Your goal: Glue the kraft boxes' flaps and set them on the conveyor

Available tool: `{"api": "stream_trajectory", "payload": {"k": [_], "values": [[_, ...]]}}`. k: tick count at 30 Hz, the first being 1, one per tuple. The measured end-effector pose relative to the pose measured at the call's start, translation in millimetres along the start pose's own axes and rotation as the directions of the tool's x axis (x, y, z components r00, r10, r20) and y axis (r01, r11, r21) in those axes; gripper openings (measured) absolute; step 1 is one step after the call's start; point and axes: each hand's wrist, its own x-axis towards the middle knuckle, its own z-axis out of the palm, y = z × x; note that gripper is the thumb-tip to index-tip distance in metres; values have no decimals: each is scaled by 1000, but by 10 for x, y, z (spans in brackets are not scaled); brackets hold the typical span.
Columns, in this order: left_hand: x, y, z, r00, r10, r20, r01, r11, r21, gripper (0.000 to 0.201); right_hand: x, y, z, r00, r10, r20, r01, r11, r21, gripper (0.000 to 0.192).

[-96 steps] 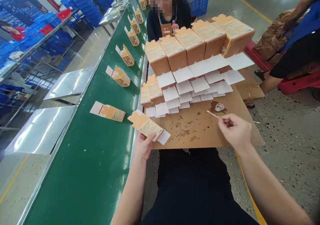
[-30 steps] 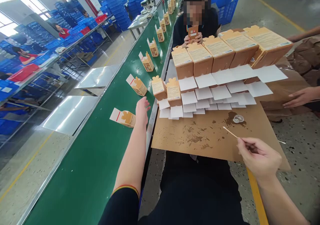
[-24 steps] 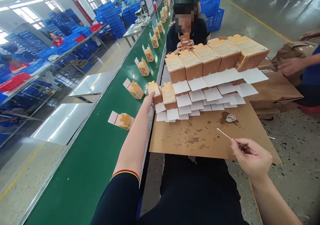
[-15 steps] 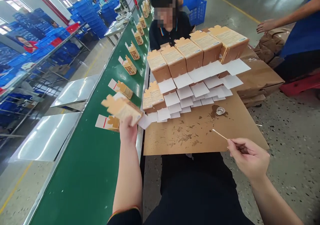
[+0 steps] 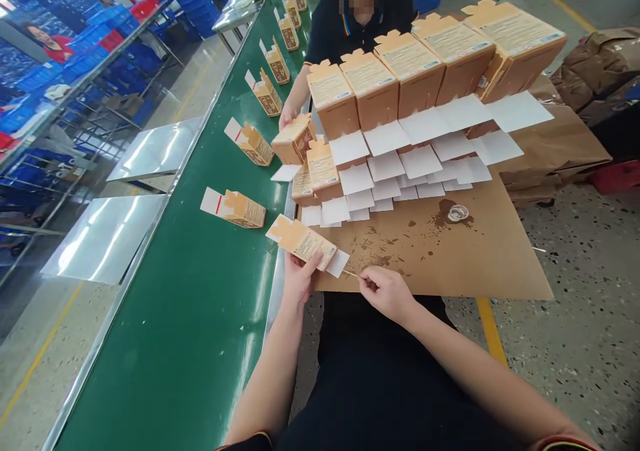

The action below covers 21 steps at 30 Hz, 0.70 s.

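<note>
My left hand [image 5: 301, 274] grips a small tan carton [image 5: 306, 243] over the near left corner of the cardboard-topped table [image 5: 450, 274]. A white flap [image 5: 339, 263] sticks out from the carton's right end. Pinched in my right hand [image 5: 385, 291] is a cotton swab [image 5: 351, 274], its tip hidden at or behind that flap. Several more cartons [image 5: 420, 71] are stacked on the table with white flaps hanging toward me. A small clear cup [image 5: 457, 213] stands on a wet patch to the right.
A green conveyor belt [image 5: 190, 317] runs along the left, carrying spaced cartons [image 5: 245, 209]. Across the stack, a co-worker's hand [image 5: 289, 114] holds another carton [image 5: 294, 141]. Brown wrapped bundles [image 5: 560, 137] lie at the right.
My left hand has brought its carton from over the belt to the table's corner. My right hand has moved left with the swab, up to the flap. A co-worker's hand now holds a carton.
</note>
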Motion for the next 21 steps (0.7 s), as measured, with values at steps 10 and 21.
{"api": "stream_trajectory", "payload": {"k": [10,21], "values": [[-111,-12,33,1000,1,-5,-1,999,37,83,6,127,-22,999,-15,30,16,999,-46,29],[-390,-221,163,956,272,-110,-204,884,422,88,-27,130,-391,955,160,-251,-158,987,31,25]]}}
